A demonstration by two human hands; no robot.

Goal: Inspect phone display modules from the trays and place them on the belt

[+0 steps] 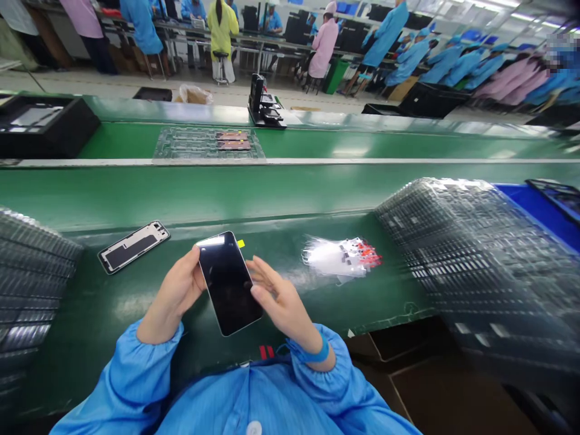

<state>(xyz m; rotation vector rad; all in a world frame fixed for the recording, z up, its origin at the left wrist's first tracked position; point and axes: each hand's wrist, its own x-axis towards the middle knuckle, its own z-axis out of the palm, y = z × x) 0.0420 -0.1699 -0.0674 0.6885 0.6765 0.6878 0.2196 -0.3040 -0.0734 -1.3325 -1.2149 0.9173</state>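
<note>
Through my feed, the left hand (179, 290) has its fingers (193, 258) clenched on one long edge of a black phone screen (229, 284), and the right hand (283, 302) grasps the opposite edge. The screen sits between them, tilted, over the green table (149, 193), with a yellow tab (240, 243) at its top edge. Taking 12 o'clock as straight ahead of the hands, a phone frame (133, 246) lies at 10 o'clock. A clear bag of small parts (341, 257) lies at 3, with stacked clear trays (471, 254) beyond it, and more trays (31, 272) sit at 9.
</note>
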